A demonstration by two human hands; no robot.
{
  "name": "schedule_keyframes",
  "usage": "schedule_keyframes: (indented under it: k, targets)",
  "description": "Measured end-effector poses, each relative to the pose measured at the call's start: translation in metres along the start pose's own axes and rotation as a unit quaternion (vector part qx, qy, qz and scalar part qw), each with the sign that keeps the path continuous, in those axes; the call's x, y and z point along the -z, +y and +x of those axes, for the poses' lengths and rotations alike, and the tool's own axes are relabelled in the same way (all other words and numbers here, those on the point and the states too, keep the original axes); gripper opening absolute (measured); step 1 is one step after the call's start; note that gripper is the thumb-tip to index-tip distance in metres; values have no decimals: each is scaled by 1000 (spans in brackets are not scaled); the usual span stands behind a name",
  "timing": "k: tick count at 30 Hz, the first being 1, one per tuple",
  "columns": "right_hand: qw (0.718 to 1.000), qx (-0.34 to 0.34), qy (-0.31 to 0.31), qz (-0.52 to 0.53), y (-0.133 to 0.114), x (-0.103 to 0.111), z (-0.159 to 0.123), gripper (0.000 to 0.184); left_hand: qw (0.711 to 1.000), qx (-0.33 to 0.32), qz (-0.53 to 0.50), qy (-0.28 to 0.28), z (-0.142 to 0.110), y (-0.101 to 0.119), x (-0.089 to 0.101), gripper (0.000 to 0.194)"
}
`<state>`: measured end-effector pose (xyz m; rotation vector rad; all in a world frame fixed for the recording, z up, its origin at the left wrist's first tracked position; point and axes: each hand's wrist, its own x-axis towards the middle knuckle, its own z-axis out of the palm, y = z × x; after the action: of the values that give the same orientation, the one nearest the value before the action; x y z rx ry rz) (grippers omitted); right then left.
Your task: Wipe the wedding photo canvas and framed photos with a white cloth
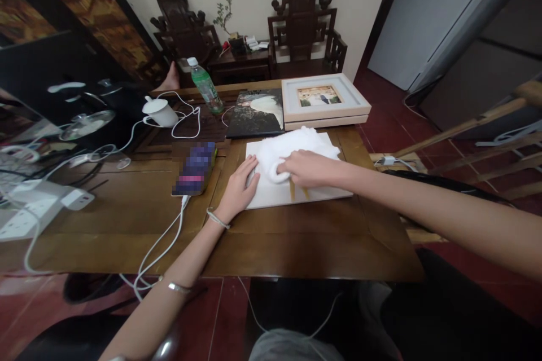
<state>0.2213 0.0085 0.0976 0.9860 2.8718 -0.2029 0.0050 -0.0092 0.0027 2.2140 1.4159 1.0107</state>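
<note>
The white cloth lies on the white board, at 2 o'clock from the flat, open left hand, long axis roughly 9-to-3, the nearer right hand gripping it.

A fluffy white cloth lies bunched and creased over a flat white board on the wooden bench; narrow yellow shapes show on the board beneath the cloth's near edge.
</note>
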Motion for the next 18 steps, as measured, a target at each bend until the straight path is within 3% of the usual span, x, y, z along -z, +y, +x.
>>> schedule_keyframes:
  k: [5,9,13,18]
  targets:
    - [995,-53,78,-45,11,-16,34,44,1000,-22,13,17,0,4,2,35]
    - [995,-15,92,-28,3,-22,46,41,999,-28,31,36,0,7,4,27]
    - [997,-30,75,-8,11,-15,35,41,999,-30,27,31,0,7,5,27]
    - [993,-100,62,18,44,-5,2,38,999,-26,20,25,0,4,5,28]
